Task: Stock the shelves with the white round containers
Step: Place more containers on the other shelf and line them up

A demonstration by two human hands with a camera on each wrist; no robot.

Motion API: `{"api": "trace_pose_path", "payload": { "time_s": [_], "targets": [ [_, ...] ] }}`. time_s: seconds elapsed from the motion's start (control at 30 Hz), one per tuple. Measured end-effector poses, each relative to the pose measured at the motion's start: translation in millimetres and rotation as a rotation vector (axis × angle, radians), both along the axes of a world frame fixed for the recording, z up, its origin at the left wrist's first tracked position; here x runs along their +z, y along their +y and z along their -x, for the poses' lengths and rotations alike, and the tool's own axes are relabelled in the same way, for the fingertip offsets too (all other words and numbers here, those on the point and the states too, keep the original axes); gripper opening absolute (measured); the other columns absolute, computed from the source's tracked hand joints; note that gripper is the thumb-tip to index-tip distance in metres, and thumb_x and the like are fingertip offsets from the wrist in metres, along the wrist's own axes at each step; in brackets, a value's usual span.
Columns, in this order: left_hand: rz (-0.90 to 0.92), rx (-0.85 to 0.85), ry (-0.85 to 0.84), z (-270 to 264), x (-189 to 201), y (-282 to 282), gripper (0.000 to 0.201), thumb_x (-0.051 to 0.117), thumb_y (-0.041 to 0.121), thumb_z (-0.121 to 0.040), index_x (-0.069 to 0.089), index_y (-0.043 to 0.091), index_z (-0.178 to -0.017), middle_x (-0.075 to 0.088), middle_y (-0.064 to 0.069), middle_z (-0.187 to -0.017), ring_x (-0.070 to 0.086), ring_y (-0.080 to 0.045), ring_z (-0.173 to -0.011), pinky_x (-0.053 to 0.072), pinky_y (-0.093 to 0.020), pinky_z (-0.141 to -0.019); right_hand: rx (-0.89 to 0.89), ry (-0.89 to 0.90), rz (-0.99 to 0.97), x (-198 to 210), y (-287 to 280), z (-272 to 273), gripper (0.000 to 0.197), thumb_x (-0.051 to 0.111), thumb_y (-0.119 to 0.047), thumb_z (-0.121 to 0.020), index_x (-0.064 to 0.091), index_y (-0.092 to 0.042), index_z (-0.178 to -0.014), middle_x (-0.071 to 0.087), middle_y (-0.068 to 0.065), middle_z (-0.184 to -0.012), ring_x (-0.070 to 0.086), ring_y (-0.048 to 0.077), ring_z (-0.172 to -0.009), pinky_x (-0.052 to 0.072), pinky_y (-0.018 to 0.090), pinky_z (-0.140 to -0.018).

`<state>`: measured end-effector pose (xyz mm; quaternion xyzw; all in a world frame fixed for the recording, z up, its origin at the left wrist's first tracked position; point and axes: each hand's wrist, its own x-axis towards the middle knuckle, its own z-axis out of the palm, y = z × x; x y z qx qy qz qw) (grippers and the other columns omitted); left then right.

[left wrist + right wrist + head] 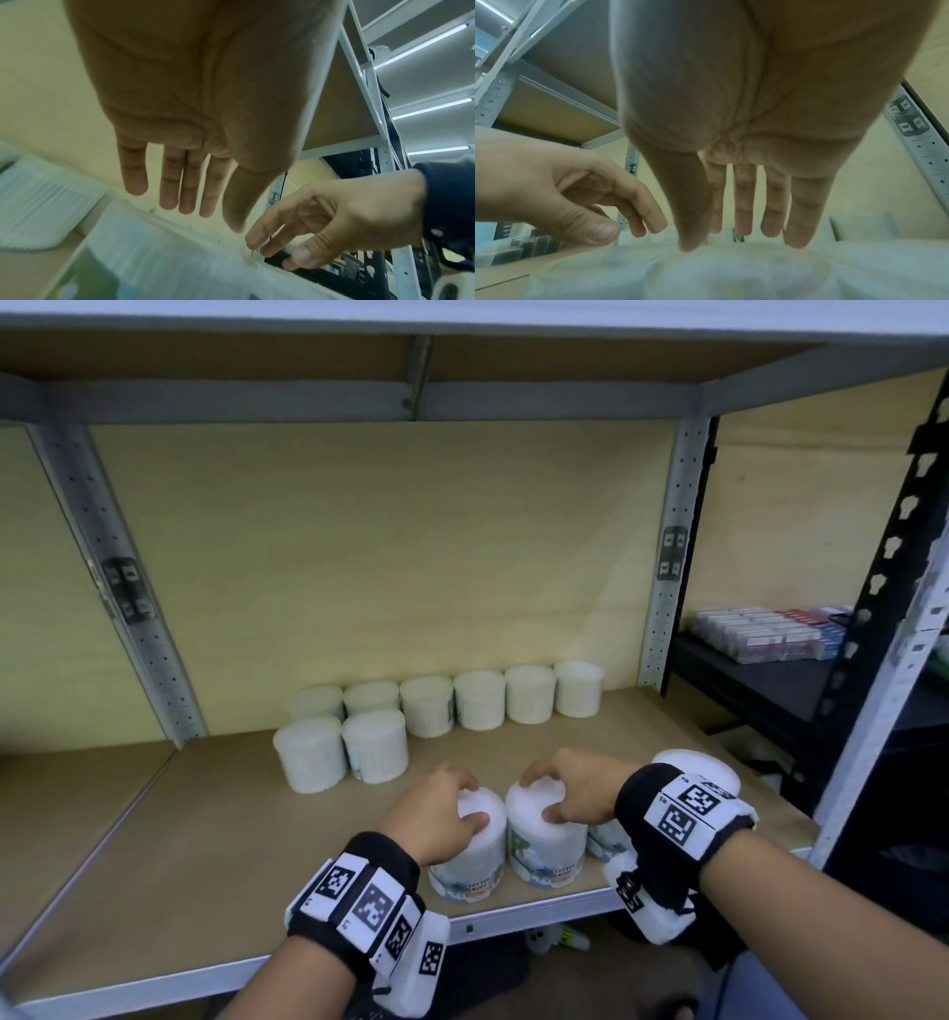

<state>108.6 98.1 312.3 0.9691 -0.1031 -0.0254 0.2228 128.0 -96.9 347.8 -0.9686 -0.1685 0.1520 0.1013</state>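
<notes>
Near the shelf (205, 819) front, left hand (436, 814) and right hand (575, 793) each clutch 1 white container's (470, 845) lid from above; lifting both straight up, then setting them beside the back rows (447, 701), would avoid toppling neighbours.

White round plastic containers on the brown board shelf (205, 814): eleven visible.
- Far row (477, 698) along the back wall: six.
- Second row (341, 752), far left: two.
- Near edge: three, namely one (470, 860) left, one (544, 850) middle, one (703, 765) right, partly hidden.

Hands: two, left (436, 809) and right (575, 788).

Stacks of flat packaged boxes (770, 634) on the dark shelf, far right: count unclear.
</notes>
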Motion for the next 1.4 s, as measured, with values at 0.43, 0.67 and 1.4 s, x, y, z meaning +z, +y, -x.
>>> {"api": "trace_pose_path", "payload": {
  "time_s": [0.43,0.67,1.4],
  "targets": [
    [0.069,0.182,-0.058,-40.3,26.2,96.1,0.045,0.059,0.027,-0.089,0.051,0.017,-0.133,0.052,-0.001,-0.132,0.051,-0.015,-0.121,0.040,-0.021,-0.096,0.009,-0.138,-0.250,26.4,92.2,-55.8,0.037,0.060,-0.019,-0.088,0.060,-0.017,-0.125,0.059,0.001,-0.128,0.057,0.017,-0.115,0.045,0.023,-0.092],
    [0.039,0.288,-0.060,-84.9,24.4,158.2,0.041,0.057,0.027,-0.091,0.052,0.015,-0.130,0.050,-0.006,-0.131,0.051,-0.021,-0.119,0.040,-0.025,-0.094,0.093,-0.130,-0.161,24.9,164.7,-106.8,0.038,0.060,-0.027,-0.091,0.058,-0.016,-0.127,0.057,0.003,-0.129,0.056,0.019,-0.114,0.045,0.027,-0.095],
    [-0.124,0.294,0.034,-159.3,-9.5,200.3,0.049,0.059,0.035,-0.090,0.046,0.015,-0.133,0.039,-0.007,-0.141,0.037,-0.024,-0.131,0.033,-0.033,-0.108,0.155,-0.071,0.282,-8.2,240.2,-183.9,0.065,0.060,-0.047,-0.088,0.045,-0.005,-0.135,0.051,0.012,-0.136,0.053,0.025,-0.123,0.045,0.031,-0.099]
  ]
}}
